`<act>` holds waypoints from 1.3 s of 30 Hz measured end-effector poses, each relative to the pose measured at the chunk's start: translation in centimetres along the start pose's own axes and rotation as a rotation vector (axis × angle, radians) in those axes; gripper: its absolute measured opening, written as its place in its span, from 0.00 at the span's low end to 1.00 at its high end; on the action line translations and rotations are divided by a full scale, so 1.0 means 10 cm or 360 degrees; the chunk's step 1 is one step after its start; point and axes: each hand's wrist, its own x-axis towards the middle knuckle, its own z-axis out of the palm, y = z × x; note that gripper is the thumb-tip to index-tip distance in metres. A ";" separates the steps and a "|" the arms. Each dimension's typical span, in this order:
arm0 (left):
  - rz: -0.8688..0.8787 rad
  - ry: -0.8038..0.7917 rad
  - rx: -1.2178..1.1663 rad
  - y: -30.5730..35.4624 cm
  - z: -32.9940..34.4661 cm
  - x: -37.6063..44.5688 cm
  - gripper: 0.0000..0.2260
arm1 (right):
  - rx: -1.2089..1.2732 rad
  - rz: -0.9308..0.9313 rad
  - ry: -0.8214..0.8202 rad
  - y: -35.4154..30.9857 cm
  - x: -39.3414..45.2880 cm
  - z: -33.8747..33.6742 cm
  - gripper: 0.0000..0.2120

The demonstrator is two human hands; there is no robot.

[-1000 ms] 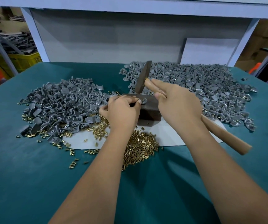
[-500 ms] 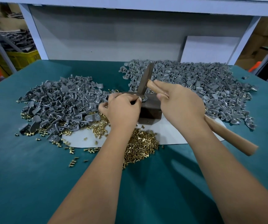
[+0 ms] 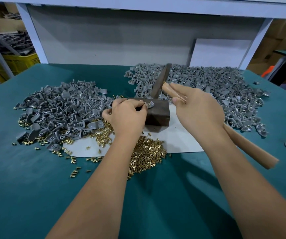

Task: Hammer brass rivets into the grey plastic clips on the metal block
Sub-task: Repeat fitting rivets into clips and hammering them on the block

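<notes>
Workshop: bulk clip piles (image 3: pixel 64 107), stacked cartons (image 3: pixel 283 31).

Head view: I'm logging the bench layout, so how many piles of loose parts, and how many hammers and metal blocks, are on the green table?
Grey plastic clip piles: 2, left pile and right pile
Brass rivet piles: 1, with strays scattered around it
Hammers: 1, gripped by the right hand
Metal blocks: 1
Total: 5

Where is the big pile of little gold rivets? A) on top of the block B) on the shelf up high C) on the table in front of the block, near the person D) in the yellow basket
C: the rivets lie heaped on the table, on the near side of the block.
</notes>
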 end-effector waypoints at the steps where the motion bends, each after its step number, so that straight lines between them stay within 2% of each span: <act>1: 0.0004 0.0003 -0.0007 0.00 0.00 0.00 0.07 | -0.0004 -0.0017 0.0036 -0.02 0.01 -0.01 0.19; 5: -0.0006 0.0025 -0.0072 -0.02 0.01 -0.01 0.09 | -0.0072 -0.0158 0.0217 -0.11 0.00 -0.02 0.20; 9: 0.0022 0.0032 -0.0029 -0.04 0.02 -0.01 0.09 | -0.0278 -0.0193 -0.0046 -0.17 0.02 -0.06 0.20; 14: 0.0042 0.0106 -0.0076 -0.04 0.06 -0.01 0.07 | -0.0159 -0.0242 0.0325 -0.24 0.09 -0.17 0.20; 18: 0.0045 0.0046 0.0004 -0.04 0.04 -0.01 0.08 | -0.0379 -0.0259 -0.0069 -0.20 0.04 -0.11 0.19; 23: -0.0018 0.0050 -0.0087 -0.03 0.05 0.00 0.08 | -0.0234 -0.0294 0.0376 -0.20 0.00 -0.08 0.21; 25: -0.0007 0.0026 -0.0023 -0.03 0.03 0.00 0.09 | -0.0304 -0.0332 0.0189 -0.18 -0.02 -0.03 0.21; 27: -0.0004 0.0003 0.0001 -0.03 0.02 0.00 0.09 | -0.0302 -0.0264 0.0006 -0.15 0.01 0.00 0.20; 32: -0.0007 -0.0035 -0.0057 -0.01 -0.02 0.01 0.07 | 0.0019 0.0019 0.0266 -0.06 0.17 0.13 0.20; 34: -0.0047 -0.0123 -0.0142 -0.02 -0.05 0.04 0.06 | 0.0091 0.0118 0.0286 0.02 0.17 0.23 0.18; 39: -0.0124 -0.0252 -0.0457 -0.06 -0.08 0.08 0.03 | 0.0108 0.0322 0.0027 0.30 0.18 0.41 0.13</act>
